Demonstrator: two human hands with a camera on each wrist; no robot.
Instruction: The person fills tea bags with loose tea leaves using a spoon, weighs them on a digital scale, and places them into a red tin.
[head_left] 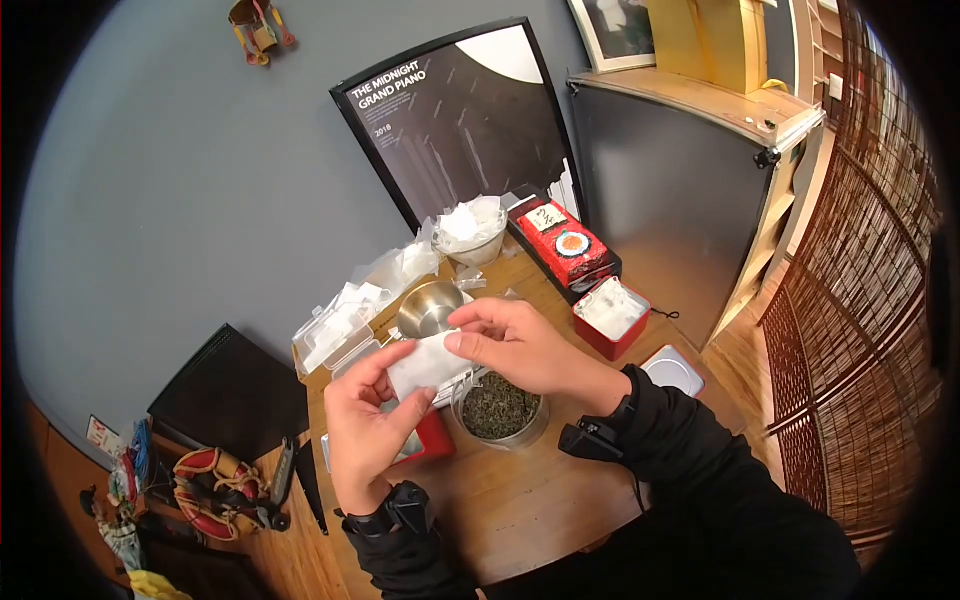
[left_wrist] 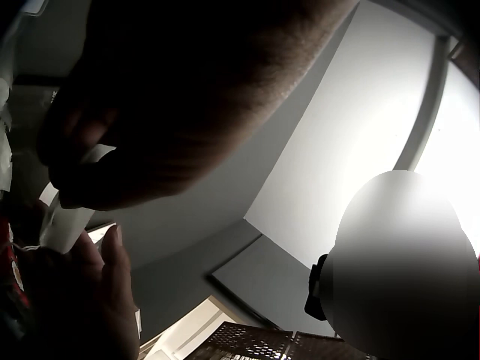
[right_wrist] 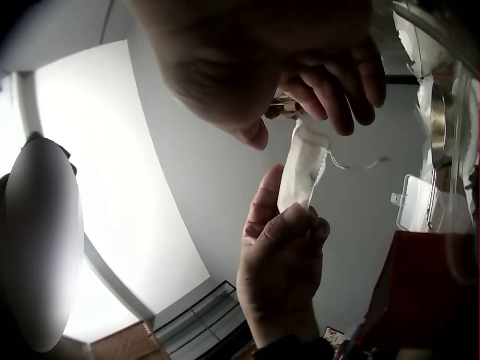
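My left hand pinches a small white drawstring pouch, like a fabric tea bag, between thumb and fingers. In the right wrist view the pouch stands upright above the left thumb, a thin string trailing from its upper edge. My right hand is at the pouch's top end, thumb and fingers parted and relaxed, with a gap to the pouch in the right wrist view. Just below the hands sits a clear bowl of dried green leaves. A steel bowl stands behind the pouch.
Behind the left hand is a red tin, partly hidden. An open red tin with white contents and its lid lie at right. A red package, a bowl of white pouches and a plastic box line the back.
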